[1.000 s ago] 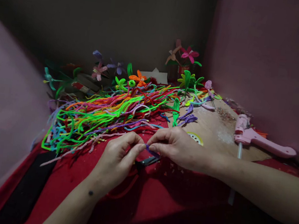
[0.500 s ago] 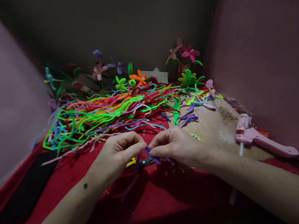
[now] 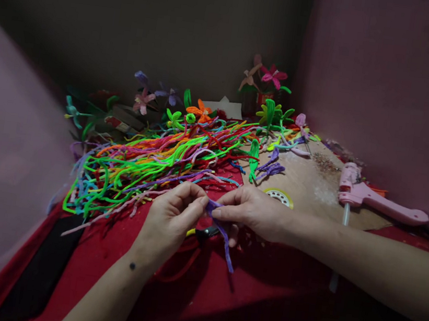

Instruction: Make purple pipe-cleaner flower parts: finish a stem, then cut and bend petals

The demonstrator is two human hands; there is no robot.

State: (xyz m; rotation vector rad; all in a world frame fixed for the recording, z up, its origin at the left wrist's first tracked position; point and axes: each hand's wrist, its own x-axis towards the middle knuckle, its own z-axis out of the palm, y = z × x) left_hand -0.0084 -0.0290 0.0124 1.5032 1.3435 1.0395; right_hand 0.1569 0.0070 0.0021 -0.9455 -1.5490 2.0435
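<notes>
A purple pipe cleaner (image 3: 226,241) is stretched between my two hands, folded near the fingertips, with a loose end hanging down toward me. My left hand (image 3: 178,211) pinches its left part between thumb and forefinger. From the other side my right hand (image 3: 255,213) grips it, thumb on top. Under the hands lie pliers (image 3: 207,231) with a dark head and a yellow grip, partly covered. Just beyond my right hand is a roll of tape (image 3: 280,197) with a yellow rim. Bent purple pipe-cleaner pieces (image 3: 271,169) and a green leaf shape (image 3: 253,160) rest farther back.
A big heap of coloured pipe cleaners (image 3: 151,160) spreads over the red cloth (image 3: 261,287). A pink glue gun (image 3: 375,197) stands on the brown board (image 3: 307,178) at right. Pipe-cleaner flowers (image 3: 199,111) line the back. A black flat object (image 3: 42,269) lies at left.
The purple pipe cleaner's loose end, which hung below my left hand, now hangs between the hands, to the right. My right hand has shifted slightly, uncovering more of the tape roll.
</notes>
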